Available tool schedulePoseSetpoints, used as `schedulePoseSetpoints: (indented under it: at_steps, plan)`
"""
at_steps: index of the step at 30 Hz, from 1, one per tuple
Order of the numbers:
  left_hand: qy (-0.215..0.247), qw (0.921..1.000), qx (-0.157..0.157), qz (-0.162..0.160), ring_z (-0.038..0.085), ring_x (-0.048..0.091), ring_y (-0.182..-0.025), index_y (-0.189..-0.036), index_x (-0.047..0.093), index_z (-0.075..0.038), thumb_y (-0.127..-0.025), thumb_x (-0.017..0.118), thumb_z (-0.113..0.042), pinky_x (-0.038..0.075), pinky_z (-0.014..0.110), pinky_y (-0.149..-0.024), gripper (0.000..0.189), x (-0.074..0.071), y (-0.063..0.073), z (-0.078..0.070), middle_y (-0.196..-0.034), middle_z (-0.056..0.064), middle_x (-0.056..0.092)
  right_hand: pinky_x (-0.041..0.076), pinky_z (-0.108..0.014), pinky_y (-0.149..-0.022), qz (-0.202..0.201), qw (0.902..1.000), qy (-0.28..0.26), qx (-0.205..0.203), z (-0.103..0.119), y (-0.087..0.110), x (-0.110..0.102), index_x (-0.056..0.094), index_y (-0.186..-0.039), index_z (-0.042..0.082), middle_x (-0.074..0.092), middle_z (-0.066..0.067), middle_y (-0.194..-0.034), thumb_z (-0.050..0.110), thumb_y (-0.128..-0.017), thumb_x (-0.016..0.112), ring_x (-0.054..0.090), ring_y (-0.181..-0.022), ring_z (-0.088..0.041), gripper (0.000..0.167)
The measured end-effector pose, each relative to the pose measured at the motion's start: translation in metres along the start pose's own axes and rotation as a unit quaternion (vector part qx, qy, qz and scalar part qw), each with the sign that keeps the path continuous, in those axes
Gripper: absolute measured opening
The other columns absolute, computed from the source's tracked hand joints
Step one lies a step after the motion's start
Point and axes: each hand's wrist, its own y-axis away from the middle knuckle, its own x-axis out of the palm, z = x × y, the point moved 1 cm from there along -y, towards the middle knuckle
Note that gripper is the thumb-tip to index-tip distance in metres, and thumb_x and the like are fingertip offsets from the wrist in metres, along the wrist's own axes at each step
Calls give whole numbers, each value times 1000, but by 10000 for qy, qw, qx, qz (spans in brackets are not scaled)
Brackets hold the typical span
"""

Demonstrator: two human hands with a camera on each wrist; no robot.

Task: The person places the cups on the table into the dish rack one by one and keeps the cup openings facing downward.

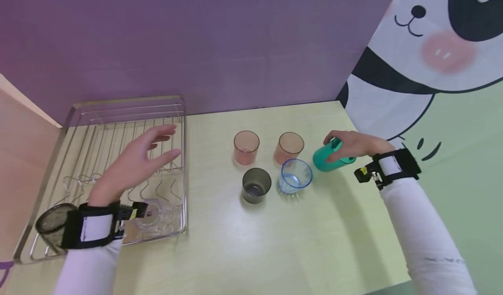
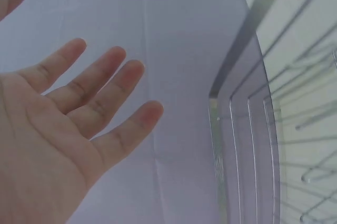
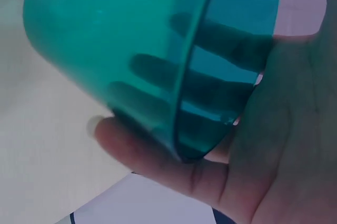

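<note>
My right hand (image 1: 355, 144) grips a see-through teal cup (image 1: 323, 159) at the right of the table, its fingers and thumb around the sides. The cup lies tilted, its mouth toward my palm; in the right wrist view the fingers show through the teal wall (image 3: 105, 40). My left hand (image 1: 131, 161) is over the wire drying rack (image 1: 183, 199), with thumb and fingers spread apart and nothing in it. The left wrist view shows its bare palm (image 2: 42, 134) beside the rack's metal frame. A blue-rimmed clear glass (image 1: 292, 179) stands just left of the teal cup.
Two pink glasses (image 1: 246, 148) stand side by side toward the back, with a grey glass (image 1: 256, 186) in front. On the rack, a dark cup (image 1: 51, 220) and a clear glass (image 1: 155, 216) sit near the front. A purple wall (image 1: 235, 46) rises behind the table.
</note>
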Motion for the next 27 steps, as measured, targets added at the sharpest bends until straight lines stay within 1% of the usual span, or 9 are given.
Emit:
schedulePoseSetpoints:
  at_steps: [3,8,14,18,20,23,27]
  plan:
    - [233,9997,1,-30,32,38,-141,-152,34,-24,-98,58,-43,31,62,-112,63,-1,1,-2,-155,8,40,54,-37,-78,-182,9997,-135,-88,1,5,-7,51,-133,12,57,-19,-128,44,-84,73,55,-106,-32,62]
    - [400,9992,39,-56,32,38,-141,-152,34,-26,-99,56,-41,32,66,-109,59,-1,1,-5,-154,6,41,52,-46,-86,-537,9976,-389,-203,6,11,-18,49,-136,13,54,-20,-132,42,-86,71,52,-113,-35,62]
    - [737,9972,128,-68,31,39,-140,-152,34,-23,-100,56,-38,33,66,-109,58,3,1,-6,-152,7,43,48,-51,-93,-971,9920,-688,-416,13,13,-27,46,-140,17,51,-16,-137,40,-87,71,49,-118,-35,63]
    - [746,9971,117,-27,30,40,-140,-152,34,-23,-100,56,-39,32,66,-111,58,7,-1,-7,-151,7,43,48,-55,-97,-1139,9867,-997,-601,18,13,-29,42,-143,20,47,-14,-142,39,-88,71,47,-122,-35,65]
    - [769,9970,84,-27,29,40,-140,-151,35,-24,-99,57,-40,32,65,-111,58,9,-3,-7,-152,5,43,48,-54,-97,-1223,9831,-1150,-726,22,12,-29,42,-144,21,46,-13,-143,37,-88,72,47,-123,-35,66]
    - [836,9965,90,-23,27,40,-141,-151,35,-26,-99,57,-41,33,64,-112,59,11,-5,-9,-153,3,42,49,-48,-94,-1395,9771,-1301,-941,26,11,-31,44,-143,21,47,-11,-143,32,-87,74,47,-122,-33,65]
    - [966,9950,267,-51,28,39,-142,-152,34,-22,-100,56,-38,31,61,-115,59,13,-7,-14,-154,4,41,48,-41,-91,-1596,9714,-1381,-1092,33,11,-33,45,-143,21,47,-7,-145,29,-86,75,47,-122,-30,65]
